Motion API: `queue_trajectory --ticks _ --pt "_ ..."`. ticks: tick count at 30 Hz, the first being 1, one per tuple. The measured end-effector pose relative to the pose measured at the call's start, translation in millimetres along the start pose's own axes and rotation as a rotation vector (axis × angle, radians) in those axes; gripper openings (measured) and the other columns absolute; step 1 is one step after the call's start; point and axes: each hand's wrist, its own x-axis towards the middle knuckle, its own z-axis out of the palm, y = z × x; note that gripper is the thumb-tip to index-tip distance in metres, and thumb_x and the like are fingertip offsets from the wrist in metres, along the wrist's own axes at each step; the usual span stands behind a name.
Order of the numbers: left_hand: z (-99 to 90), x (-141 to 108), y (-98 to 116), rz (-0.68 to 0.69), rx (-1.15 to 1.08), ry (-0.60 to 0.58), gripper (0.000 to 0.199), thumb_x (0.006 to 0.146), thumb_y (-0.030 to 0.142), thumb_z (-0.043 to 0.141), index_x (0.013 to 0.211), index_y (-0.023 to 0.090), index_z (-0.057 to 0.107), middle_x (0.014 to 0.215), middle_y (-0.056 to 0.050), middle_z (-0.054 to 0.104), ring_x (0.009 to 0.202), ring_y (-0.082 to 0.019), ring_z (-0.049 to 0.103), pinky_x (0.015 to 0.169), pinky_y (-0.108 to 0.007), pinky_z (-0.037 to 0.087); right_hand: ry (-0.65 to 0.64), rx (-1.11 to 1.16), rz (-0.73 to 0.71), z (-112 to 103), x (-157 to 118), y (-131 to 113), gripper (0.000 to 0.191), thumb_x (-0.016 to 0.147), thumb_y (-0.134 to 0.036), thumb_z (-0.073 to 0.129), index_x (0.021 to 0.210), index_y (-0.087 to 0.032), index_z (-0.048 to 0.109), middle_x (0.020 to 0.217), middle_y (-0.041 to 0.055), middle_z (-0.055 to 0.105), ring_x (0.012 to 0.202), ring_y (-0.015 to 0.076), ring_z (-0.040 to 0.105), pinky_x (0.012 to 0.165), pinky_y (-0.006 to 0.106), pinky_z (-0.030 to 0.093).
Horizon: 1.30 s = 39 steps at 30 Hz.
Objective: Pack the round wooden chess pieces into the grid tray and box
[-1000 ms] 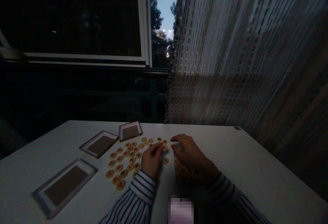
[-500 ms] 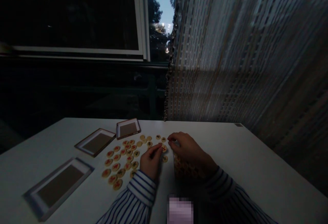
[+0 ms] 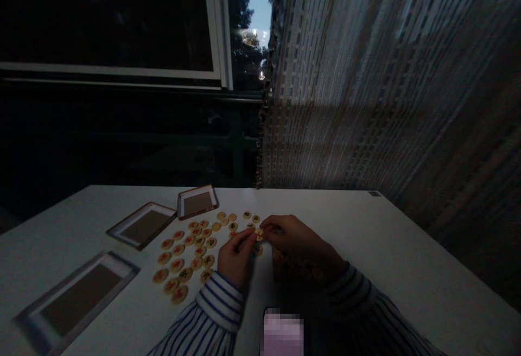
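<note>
One pink thing (image 3: 283, 334), too blurry to name, is nearest. Next come two striped sleeves (image 3: 220, 303) and one dark box (image 3: 275, 266) under the right hand (image 3: 301, 239); many discs (image 3: 303, 267) are inside, too dim to count. The left hand (image 3: 236, 258) pinches one disc with a red mark (image 3: 259, 234), held between the two hands. The right fingertips are at its other edge, but I can't tell if that grip is touching. The disc could drop if both hands let go together. A low sleeve could bump the box. I count about thirty loose discs (image 3: 177, 265) on the tabletop (image 3: 386, 253); fingers may hide some. Past them lie three flat trays (image 3: 148, 226), then one string curtain (image 3: 345, 101) and one window (image 3: 106, 19).
</note>
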Motion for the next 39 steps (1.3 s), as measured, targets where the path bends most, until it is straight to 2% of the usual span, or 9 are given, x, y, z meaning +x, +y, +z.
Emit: queue_trajectory --ticks 6,13,21,33,39 --pt "0.6 -1.2 0.9 0.005 -0.009 -0.044 0.025 0.061 0.032 0.062 0.078 0.014 0.068 0.079 -0.006 0.069 0.078 -0.018 0.062 0.074 -0.029 0.048 -0.004 -0.023 0.010 -3.2 -1.0 -4.0 0.020 0.075 -0.024 0.049 0.088 -0.017 0.062 0.080 0.0022 0.066 0.072 0.0123 0.059 0.064 0.020 0.043" --pt "-0.7 -2.1 3.3 0.004 0.026 -0.007 0.024 0.058 0.033 0.064 0.073 0.015 0.068 0.076 -0.006 0.069 0.076 -0.018 0.062 0.073 -0.028 0.048 -0.028 -0.085 -0.018 -2.9 -0.5 -1.9 0.022 0.075 -0.021 0.046 0.088 -0.017 0.063 0.078 0.0015 0.066 0.070 0.0121 0.058 0.062 0.020 0.042" --pt "1.9 -3.4 7.0 -0.049 -0.051 -0.030 0.021 0.054 0.031 0.066 0.068 0.015 0.066 0.065 -0.004 0.067 0.062 -0.015 0.061 0.059 -0.024 0.048 -0.047 -0.109 -0.060 -1.3 -0.8 -1.6 0.025 0.078 -0.022 0.043 0.091 -0.019 0.064 0.085 0.0021 0.066 0.075 0.0134 0.058 0.069 0.023 0.041" --pt "1.2 -0.6 0.0 -0.117 -0.143 0.016 0.027 0.051 0.032 0.069 0.069 0.012 0.065 0.061 -0.003 0.066 0.057 -0.012 0.059 0.056 -0.022 0.047 0.007 -0.081 0.059 -0.1 -1.7 0.5 0.027 0.074 -0.022 0.046 0.097 -0.017 0.061 0.080 0.0025 0.065 0.071 0.0129 0.058 0.062 0.022 0.041" --pt "3.3 -2.7 2.6 -0.150 -0.188 -0.005 0.027 0.050 0.032 0.070 0.069 0.013 0.065 0.062 -0.004 0.067 0.059 -0.014 0.061 0.058 -0.024 0.048 0.000 -0.058 0.057 -0.9 -1.9 -2.7 0.025 0.073 -0.020 0.047 0.093 -0.016 0.061 0.078 0.0023 0.065 0.070 0.0124 0.058 0.061 0.021 0.041"
